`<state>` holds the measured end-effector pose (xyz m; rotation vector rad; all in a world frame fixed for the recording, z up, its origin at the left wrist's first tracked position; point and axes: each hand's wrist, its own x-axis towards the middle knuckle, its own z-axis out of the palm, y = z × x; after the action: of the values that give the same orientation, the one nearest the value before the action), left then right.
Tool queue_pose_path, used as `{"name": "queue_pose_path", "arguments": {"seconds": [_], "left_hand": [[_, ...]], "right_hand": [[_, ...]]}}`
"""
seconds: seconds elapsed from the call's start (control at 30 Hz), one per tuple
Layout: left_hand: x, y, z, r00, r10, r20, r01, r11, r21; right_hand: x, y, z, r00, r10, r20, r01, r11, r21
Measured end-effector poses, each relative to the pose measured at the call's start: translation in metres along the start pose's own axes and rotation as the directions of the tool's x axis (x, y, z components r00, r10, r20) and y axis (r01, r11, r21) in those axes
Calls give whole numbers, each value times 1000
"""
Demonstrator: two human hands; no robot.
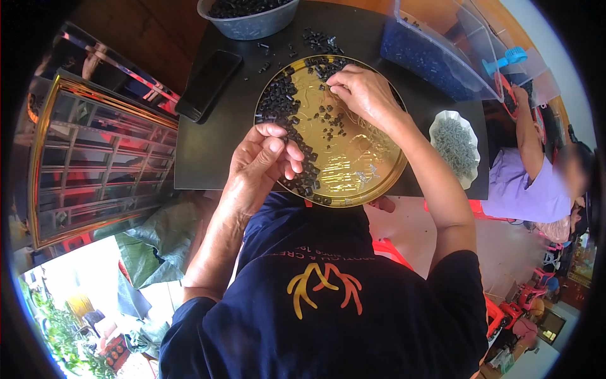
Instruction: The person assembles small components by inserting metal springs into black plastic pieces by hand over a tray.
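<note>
A round gold tray [328, 161] lies on the dark table in front of me. Short black cylindrical pieces [278, 95] crowd its left and upper edge. Smaller black bits [329, 121] are scattered in its middle, and a few small silvery pieces [363, 177] lie near the lower right rim. Over the tray's left side, my left hand [262, 158] pinches a small black piece between thumb and fingertips. My right hand [363, 93] reaches over the upper part, thumb and fingers pressed together; whatever they hold is hidden. Thin tan strands lie under my right wrist.
A grey bowl [252, 26] of black pieces stands at the back left, near a black phone [211, 82]. At the back right is a clear plastic bin [435, 63]. A white scalloped dish [435, 131] holds small grey pieces. Another person [514, 183] sits at right.
</note>
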<state>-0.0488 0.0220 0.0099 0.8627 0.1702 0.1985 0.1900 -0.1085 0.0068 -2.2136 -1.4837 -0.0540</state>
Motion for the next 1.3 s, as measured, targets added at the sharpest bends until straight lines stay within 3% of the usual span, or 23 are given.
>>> {"name": "queue_pose_path", "arguments": {"seconds": [0.37,0.57,0.67,0.7,0.8,0.9,0.97,1.07,1.3], "left_hand": [[6,-9,3,998,-52,38,54,997,-62],[15,-16,5,999,-41,14,42,992,-122],[20,-18,8,999,-50,2,50,985,-164],[22,-18,8,998,-58,4,58,986,-156],[29,-16,12,997,-80,5,80,990,-116],[34,-15,15,998,-68,-5,68,997,-25],[34,-15,18,997,-62,-35,63,997,38],[36,-16,22,999,-23,-35,26,995,96],[35,-21,26,998,54,-33,-43,964,261]], "right_hand": [[10,3,3,988,-34,149,51,993,-111],[9,-6,5,992,-10,125,36,979,-202],[0,-12,-4,999,23,-24,-22,999,36],[-2,-15,-11,997,76,-16,-72,978,194],[-14,-34,-35,911,353,215,-405,656,637],[-31,-52,-47,939,252,233,-323,421,847],[-40,-60,-51,933,234,274,-336,293,895],[-49,-69,-45,914,265,307,-367,219,904],[-59,-71,-40,895,335,295,-384,241,891]]}}
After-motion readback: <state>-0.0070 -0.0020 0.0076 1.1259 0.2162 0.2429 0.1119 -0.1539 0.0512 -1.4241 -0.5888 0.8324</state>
